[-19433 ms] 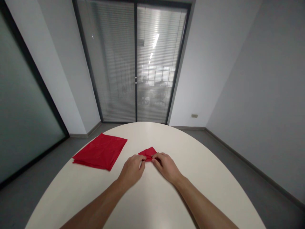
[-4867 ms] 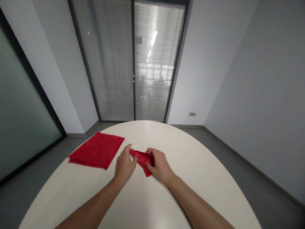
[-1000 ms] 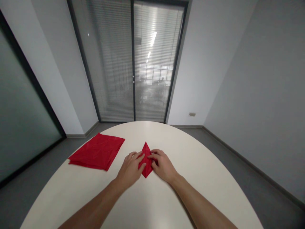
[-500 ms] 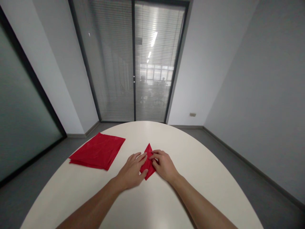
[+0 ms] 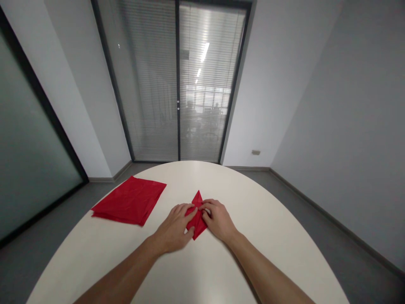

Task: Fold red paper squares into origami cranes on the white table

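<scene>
A small red folded paper, shaped like a narrow diamond, lies on the white oval table straight ahead. My left hand lies flat beside it, fingers stretched out and resting on its left edge. On its right side rests my right hand, whose curled fingertips press down on the paper's upper part. Both hands cover much of the paper; only its far tip and near corner show.
A stack of flat red paper sheets lies on the table to the left. Beyond the table's far edge are glass doors with blinds and grey walls; grey floor surrounds the table.
Over the last second the folded paper has turned slightly, its near tip swinging right. My left hand has slid a little along its left edge. My right hand stays on its upper part.
</scene>
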Action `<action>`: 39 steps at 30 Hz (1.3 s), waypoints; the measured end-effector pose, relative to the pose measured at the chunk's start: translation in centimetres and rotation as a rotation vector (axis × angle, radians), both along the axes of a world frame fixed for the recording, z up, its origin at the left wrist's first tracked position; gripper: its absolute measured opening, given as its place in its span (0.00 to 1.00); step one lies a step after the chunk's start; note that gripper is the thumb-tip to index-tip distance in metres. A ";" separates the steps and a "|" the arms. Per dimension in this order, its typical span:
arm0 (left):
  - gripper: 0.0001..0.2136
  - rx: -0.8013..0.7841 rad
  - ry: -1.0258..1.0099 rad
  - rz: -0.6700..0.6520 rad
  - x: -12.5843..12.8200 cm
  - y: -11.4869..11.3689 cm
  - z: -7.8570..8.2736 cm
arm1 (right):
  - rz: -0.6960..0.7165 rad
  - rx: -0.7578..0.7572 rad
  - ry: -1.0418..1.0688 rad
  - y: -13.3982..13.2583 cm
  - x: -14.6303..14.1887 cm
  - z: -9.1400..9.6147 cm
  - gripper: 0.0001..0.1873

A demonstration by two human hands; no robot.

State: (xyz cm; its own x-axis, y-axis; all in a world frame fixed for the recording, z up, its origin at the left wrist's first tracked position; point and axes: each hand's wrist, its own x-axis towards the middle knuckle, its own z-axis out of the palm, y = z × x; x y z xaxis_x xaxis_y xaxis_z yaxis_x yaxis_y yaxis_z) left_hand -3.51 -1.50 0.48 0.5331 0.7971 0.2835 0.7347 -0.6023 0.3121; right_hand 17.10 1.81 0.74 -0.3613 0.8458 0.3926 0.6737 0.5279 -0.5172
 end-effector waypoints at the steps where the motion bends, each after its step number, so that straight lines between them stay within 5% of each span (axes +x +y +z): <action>1: 0.28 0.000 -0.002 -0.004 0.0 0.0 0.0 | 0.000 -0.001 0.005 0.0 0.0 0.1 0.16; 19: 0.22 0.015 -0.028 0.003 0.3 -0.1 0.3 | 0.064 -0.034 0.106 0.0 0.1 -0.2 0.22; 39: 0.20 0.085 -0.096 -0.018 0.4 0.1 -0.6 | -0.070 -0.025 -0.026 0.2 0.1 -0.2 0.12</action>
